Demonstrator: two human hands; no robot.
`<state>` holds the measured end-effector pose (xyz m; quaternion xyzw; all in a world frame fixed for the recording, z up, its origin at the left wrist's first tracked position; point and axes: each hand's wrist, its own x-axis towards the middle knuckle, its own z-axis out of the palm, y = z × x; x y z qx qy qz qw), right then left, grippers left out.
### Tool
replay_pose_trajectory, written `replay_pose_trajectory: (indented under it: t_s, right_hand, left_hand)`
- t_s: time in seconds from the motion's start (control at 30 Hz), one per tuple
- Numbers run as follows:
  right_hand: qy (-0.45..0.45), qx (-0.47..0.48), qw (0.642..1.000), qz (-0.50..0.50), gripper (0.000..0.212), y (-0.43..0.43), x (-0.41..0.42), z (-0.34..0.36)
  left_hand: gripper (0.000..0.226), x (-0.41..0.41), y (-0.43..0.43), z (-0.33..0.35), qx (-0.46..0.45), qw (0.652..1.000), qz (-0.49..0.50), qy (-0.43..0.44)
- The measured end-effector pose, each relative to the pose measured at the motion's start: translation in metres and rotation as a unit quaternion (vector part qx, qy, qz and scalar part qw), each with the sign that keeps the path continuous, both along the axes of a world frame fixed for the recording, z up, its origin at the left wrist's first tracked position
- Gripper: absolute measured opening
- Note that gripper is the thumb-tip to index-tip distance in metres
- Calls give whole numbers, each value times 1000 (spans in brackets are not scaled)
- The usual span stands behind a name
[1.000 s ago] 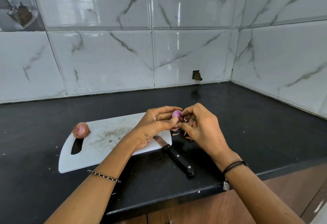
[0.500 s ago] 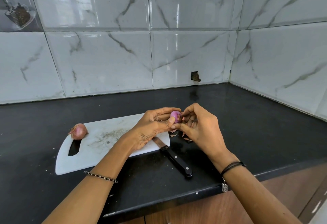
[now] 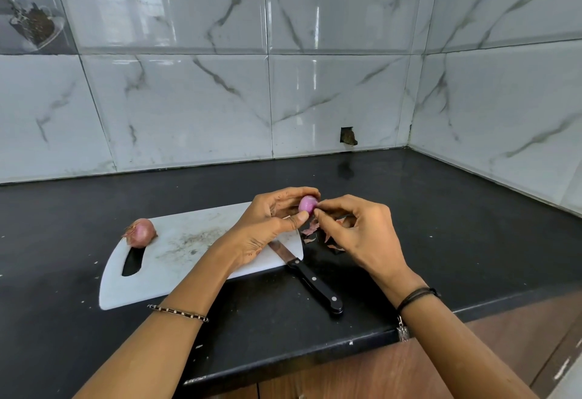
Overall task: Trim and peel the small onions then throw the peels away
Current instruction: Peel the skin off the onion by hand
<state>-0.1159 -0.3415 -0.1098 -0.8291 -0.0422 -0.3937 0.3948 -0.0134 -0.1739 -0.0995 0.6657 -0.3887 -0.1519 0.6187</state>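
1. Worktop (image 3: pixel 441 209): I would peel low over it, so the skin drops by the white board (image 3: pixel 189 241).
2. Left hand (image 3: pixel 267 222) clamps the small onion (image 3: pixel 307 204) between thumb and fingers, above the board's right end; hold it steady.
3. Right hand (image 3: pixel 356 228) pinches at the small onion's right side; strip the skin away gently.
4. The small onion looks glossy, pink-purple, mostly bare.
5. Peels (image 3: pixel 310 231) lie as dry flakes beneath the hands.
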Motion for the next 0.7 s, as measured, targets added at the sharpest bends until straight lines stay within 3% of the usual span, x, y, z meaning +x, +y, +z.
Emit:
replay_pose_trajectory:
  t_s: [0.13, 0.33, 0.7]
  right_hand:
    - [24, 34, 999, 6, 12, 0, -2, 0]
    - [64, -8, 998, 5, 7, -1, 4, -4]
    - [86, -98, 990, -58, 36, 4, 9, -5]
  left_hand:
    - [42, 0, 1, -2, -4, 1000, -1, 1]
    - [44, -4, 0, -4, -13, 1000, 10, 13]
    - [43, -6, -8, -3, -14, 999, 27, -31]
